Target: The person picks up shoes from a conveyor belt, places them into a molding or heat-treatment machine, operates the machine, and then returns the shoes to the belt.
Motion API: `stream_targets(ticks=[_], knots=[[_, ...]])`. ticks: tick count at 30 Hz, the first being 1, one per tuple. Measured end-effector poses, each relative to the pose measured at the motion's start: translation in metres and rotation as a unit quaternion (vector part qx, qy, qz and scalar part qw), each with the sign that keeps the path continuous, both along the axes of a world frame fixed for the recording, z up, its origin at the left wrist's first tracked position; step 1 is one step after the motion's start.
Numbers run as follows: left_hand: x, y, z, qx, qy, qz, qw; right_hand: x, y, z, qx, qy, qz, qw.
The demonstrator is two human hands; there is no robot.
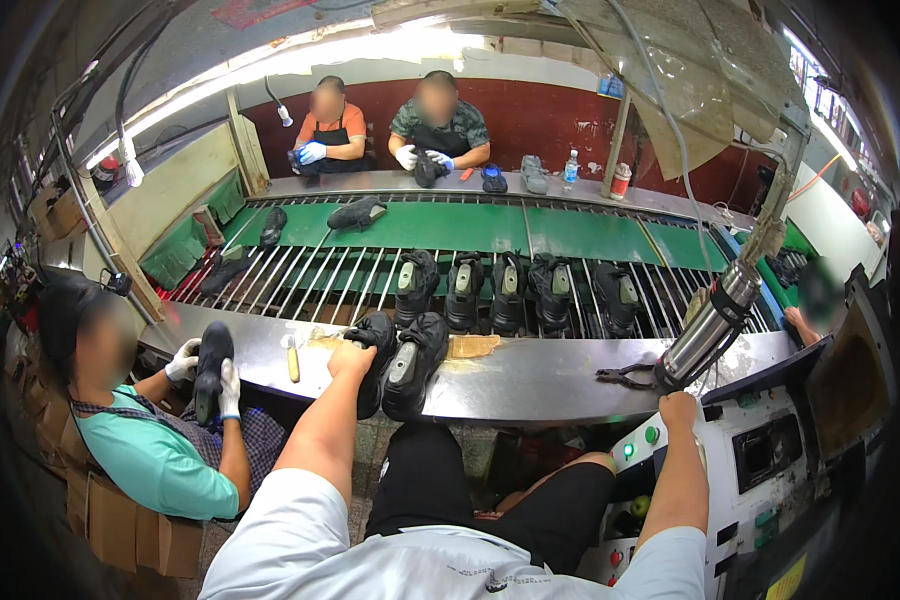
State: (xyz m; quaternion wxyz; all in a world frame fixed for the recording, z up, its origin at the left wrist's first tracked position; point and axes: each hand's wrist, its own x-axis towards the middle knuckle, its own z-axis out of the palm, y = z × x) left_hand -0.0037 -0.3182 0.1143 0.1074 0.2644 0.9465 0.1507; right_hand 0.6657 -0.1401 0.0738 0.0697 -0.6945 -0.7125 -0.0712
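My left hand (350,358) is closed on the collar of a black shoe (372,375) at the near edge of the steel bench. Beside it, on its right, stands a second black shoe (416,365) with a grey-green last in its opening. My right hand (678,408) is a closed fist at the bench edge, next to the white machine (750,450). Whatever its fingers hold, if anything, is hidden. Just above that fist are a shiny steel cylinder (710,330) and dark pliers (627,376).
Black shoes on lasts (508,290) line the roller conveyor (370,275) ahead; a green belt (450,228) runs beyond. A co-worker (160,430) at left holds a black shoe (213,365). Two more people sit across. A yellow-handled tool (293,362) lies on the bench.
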Motion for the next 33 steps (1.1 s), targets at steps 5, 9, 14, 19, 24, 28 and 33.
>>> stream_targets(ticks=[5,9,14,19,24,28,33], knots=[[0.002,-0.002,0.001,0.01,0.015,0.002,1.0,0.001,0.001,-0.002,0.003,-0.002,0.009,1.0],[0.001,-0.002,0.0,0.011,0.014,0.003,1.0,0.002,0.0,-0.003,0.024,-0.01,0.018,0.999],[0.001,-0.004,0.0,0.018,0.007,0.001,1.0,-0.001,-0.003,0.0,0.013,0.002,0.005,1.0],[-0.002,-0.006,-0.003,0.028,0.001,0.001,1.0,-0.004,-0.005,0.001,0.026,0.014,0.007,1.0],[-0.005,0.002,-0.004,0.101,-0.014,0.027,0.994,-0.001,-0.003,-0.005,0.032,-0.01,0.01,0.999],[-0.038,0.016,-0.022,0.328,-0.056,0.057,0.941,-0.013,0.001,-0.009,0.044,-0.016,-0.049,0.998],[-0.081,0.091,-0.015,0.429,-0.115,-0.053,0.894,-0.074,-0.006,-0.012,0.034,-0.064,-0.03,0.997]])
